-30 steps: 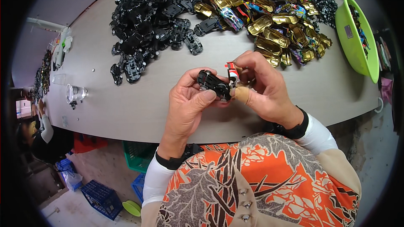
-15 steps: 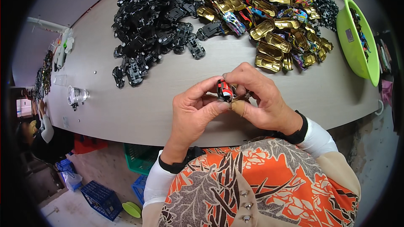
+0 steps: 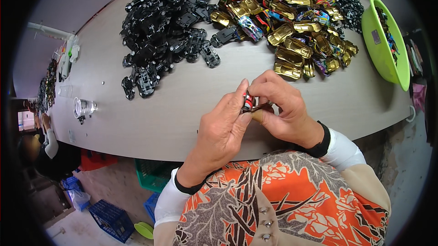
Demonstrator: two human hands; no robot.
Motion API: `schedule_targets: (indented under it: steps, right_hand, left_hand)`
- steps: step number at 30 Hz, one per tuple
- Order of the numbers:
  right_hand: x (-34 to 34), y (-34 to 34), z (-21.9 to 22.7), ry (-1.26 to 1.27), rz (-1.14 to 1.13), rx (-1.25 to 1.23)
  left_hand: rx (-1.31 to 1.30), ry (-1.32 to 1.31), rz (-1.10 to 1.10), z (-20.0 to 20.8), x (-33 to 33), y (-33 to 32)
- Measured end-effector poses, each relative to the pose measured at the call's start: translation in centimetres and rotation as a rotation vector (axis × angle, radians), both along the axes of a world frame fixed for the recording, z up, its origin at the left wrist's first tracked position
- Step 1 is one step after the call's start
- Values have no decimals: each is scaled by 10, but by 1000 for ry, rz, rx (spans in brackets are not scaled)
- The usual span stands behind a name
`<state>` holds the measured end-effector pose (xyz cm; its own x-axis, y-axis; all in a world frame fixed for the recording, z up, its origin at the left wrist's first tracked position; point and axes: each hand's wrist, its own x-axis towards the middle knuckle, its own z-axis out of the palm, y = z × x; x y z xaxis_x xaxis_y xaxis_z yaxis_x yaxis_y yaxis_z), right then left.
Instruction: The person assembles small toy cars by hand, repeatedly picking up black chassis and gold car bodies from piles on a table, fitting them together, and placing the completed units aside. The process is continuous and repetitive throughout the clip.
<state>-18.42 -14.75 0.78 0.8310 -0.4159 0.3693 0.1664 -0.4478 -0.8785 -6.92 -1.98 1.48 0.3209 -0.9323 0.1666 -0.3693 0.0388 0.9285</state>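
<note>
A small red, white and black toy car (image 3: 247,102) is held between my two hands above the near part of the table. My left hand (image 3: 223,125) presses along its left side with thumb and fingers. My right hand (image 3: 285,109) pinches it from the other side, a tan covering on its thumb. Something thin and dark lies between the right fingers, too hidden to name. Beyond my hands lie a heap of black toy car chassis (image 3: 159,27) and, to its right, a heap of gold and coloured toy car bodies (image 3: 292,49).
A lime green basin (image 3: 374,49) with coloured parts stands at the right. Small dark parts (image 3: 349,6) are heaped far right. On the left are a clear plastic cup (image 3: 82,107) and another person (image 3: 45,150). Crates (image 3: 111,218) sit on the floor below the table (image 3: 137,127).
My left hand has shifted right and turned, its fingers now more upright against the car. The car is turned and more covered. My right hand stays nearly in place.
</note>
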Motion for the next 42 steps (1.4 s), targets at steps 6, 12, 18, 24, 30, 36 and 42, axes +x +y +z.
schedule_targets:
  steps: [6,12,18,24,30,36,42]
  right_hand:
    - [1,-3,-2,-11,38,20]
    - [1,-7,-3,49,144,186]
    - [-6,-23,4,208,305,563]
    - [-5,-24,-9,140,384,369]
    - [-4,-15,-11,233,262,194]
    - [-1,-5,-23,248,92,70]
    - [1,-10,-24,367,117,429]
  left_hand:
    - [-11,209,-5,-10,5,2]
    - [95,814,-22,-22,15,7]
    - [154,997,6,-21,13,5]
    - [258,882,-40,-21,15,6]
    - [269,651,24,-23,7,5]
    - [287,494,81,-28,4,0]
    - [227,613,97,-25,12,2]
